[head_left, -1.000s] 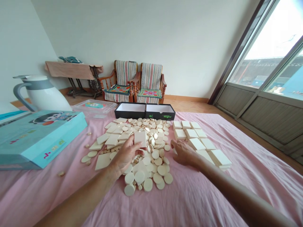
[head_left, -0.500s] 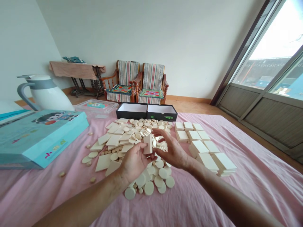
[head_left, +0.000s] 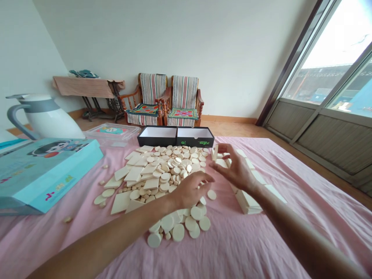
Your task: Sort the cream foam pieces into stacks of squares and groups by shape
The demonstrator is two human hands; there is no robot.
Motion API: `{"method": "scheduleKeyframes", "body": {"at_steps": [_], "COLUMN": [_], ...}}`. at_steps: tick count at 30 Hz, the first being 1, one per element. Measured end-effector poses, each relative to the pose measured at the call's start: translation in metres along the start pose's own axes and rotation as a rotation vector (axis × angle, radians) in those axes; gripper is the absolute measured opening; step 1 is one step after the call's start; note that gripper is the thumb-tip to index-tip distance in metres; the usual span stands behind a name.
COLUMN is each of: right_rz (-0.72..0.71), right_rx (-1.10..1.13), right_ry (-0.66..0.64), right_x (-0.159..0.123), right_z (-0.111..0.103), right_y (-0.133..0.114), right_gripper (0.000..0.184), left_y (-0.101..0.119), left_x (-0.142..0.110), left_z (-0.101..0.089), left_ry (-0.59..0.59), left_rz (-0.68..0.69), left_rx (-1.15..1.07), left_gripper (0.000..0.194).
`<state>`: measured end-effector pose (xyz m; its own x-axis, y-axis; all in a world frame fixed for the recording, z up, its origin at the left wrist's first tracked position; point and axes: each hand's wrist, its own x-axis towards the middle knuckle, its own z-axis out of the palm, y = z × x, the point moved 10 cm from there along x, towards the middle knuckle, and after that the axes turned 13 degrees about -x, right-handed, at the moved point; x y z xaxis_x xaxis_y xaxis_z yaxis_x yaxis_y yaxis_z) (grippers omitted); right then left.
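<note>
Held a pale tile [head_left: 215, 152] upright at the fingertips of the half-curled right hand [head_left: 238, 171], left of its palm, near the far tile stacks [head_left: 222, 163]. Hung the left hand [head_left: 190, 190], empty and part-open, above the discs [head_left: 165, 177].

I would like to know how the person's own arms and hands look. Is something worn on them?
The left forearm and right forearm are slim, tapering toward the wrists, with no sleeve in view. The left hand and right hand wear no gloves. No watch or bracelet shows; small rings are hard to rule out.
</note>
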<state>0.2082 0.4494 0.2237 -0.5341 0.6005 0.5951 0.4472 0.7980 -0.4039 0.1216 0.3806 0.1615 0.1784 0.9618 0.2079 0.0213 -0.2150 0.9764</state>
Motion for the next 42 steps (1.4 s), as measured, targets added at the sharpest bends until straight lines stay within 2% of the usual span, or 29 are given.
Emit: {"method": "scheduleKeyframes", "body": {"at_steps": [2, 4, 6, 9, 12, 15, 18, 24, 35, 42], "right_rz": [-0.032, -0.053, -0.048, -0.056, -0.09, -0.114, -0.121, -0.124, -0.063, -0.074], "right_rx": [-0.191, -0.399, -0.57, -0.707, -0.743, -0.753, -0.751, -0.753, -0.706, -0.694], "right_ry": [-0.064, -0.166, -0.289, -0.434, -0.501, -0.562, -0.608, -0.672, -0.797, -0.775], "right_x": [0.009, 0.014, 0.014, 0.013, 0.016, 0.019, 0.02, 0.021, 0.02, 0.018], "right_z": [0.002, 0.01, 0.02, 0.033, 0.044, 0.056, 0.066, 0.075, 0.086, 0.087], "right_y": [0.029, 0.056, 0.077, 0.091, 0.091, 0.09, 0.091, 0.093, 0.104, 0.101], "right_gripper": [0.048, 0.044, 0.042, 0.044, 0.048, 0.049, 0.049, 0.055, 0.06, 0.055], "left_y": [0.004, -0.005, -0.016, -0.021, -0.017, -0.014, -0.016, -0.02, -0.007, 0.008], "left_x": [0.003, -0.001, -0.003, -0.002, -0.004, -0.009, -0.015, -0.024, -0.033, -0.036], "left_z": [0.033, 0.059, 0.07, 0.068, 0.055, 0.041, 0.033, 0.026, 0.02, 0.013], "left_ry": [-0.277, -0.472, -0.536, -0.486, -0.406, -0.341, -0.324, -0.285, -0.25, -0.2], "left_rz": [0.2, 0.336, 0.392, 0.417, 0.428, 0.429, 0.407, 0.354, 0.333, 0.333], "left_rx": [0.482, 0.808, 1.026, 1.188, 1.237, 1.237, 1.2, 1.134, 1.05, 0.988], "left_gripper": [0.021, 0.021, 0.022, 0.031, 0.036, 0.033, 0.03, 0.026, 0.024, 0.026]}}
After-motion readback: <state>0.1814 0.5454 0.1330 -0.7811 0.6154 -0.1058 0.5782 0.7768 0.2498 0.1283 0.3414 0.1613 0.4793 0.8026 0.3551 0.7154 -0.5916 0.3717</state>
